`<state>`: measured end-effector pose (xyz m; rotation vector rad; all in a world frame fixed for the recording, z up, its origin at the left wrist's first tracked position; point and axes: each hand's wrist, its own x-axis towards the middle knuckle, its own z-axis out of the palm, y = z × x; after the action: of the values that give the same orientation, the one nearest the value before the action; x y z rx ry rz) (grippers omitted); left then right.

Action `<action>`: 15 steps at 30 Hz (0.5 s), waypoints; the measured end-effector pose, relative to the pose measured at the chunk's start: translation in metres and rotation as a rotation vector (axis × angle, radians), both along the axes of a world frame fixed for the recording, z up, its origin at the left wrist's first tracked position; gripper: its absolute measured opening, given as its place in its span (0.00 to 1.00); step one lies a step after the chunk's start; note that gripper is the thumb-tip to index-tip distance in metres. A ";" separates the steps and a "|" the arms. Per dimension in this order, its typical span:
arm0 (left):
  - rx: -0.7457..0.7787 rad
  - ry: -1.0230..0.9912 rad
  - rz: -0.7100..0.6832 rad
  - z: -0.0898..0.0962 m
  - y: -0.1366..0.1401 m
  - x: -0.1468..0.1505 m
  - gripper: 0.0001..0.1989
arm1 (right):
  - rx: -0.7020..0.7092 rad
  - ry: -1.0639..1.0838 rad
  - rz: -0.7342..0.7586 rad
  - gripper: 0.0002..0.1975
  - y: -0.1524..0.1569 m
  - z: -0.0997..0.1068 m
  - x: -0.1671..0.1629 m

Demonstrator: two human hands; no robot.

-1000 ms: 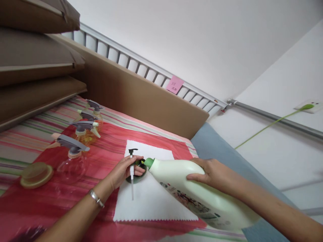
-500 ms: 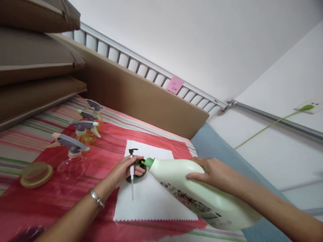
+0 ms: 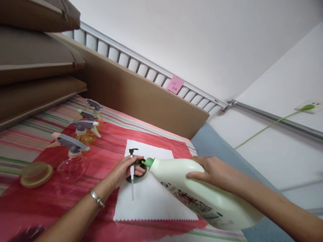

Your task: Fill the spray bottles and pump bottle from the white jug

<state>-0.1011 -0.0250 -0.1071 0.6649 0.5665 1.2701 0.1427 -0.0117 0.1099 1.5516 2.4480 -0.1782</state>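
Note:
My left hand (image 3: 128,168) is closed around a dark green bottle (image 3: 135,178) standing over a white cloth. The same hand also holds a pump dispenser top (image 3: 132,171), black-headed with a white collar and a clear tube hanging down. In my right hand (image 3: 212,171) is a large pale green jug (image 3: 186,188), tilted on its side with its label facing down and left. The jug's green spout (image 3: 149,162) meets the mouth of the dark bottle. Whether liquid is flowing cannot be made out clearly.
Several spray bottles with grey triggers, one of them clear (image 3: 74,164), stand at left on red sheeting (image 3: 101,198). A round gold lid (image 3: 36,174) lies beside them. The white cloth (image 3: 156,205) has zigzag edges. Stacked brown cushions (image 3: 37,50) and a brown board (image 3: 141,97) border the surface.
Both hands, the dark bottle and the pump top stay almost still. The tail end of the jug shifts very slightly.

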 end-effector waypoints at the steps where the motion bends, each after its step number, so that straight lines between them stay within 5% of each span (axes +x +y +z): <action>1: 0.001 0.000 0.000 0.000 0.000 0.000 0.22 | -0.006 -0.003 0.000 0.23 0.000 0.000 0.000; 15: -0.001 0.013 -0.001 0.003 -0.002 -0.001 0.22 | -0.023 -0.018 -0.015 0.25 0.002 0.001 -0.002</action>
<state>-0.1017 -0.0266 -0.1038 0.6726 0.5769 1.2649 0.1408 -0.0096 0.1112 1.5557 2.4122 -0.1935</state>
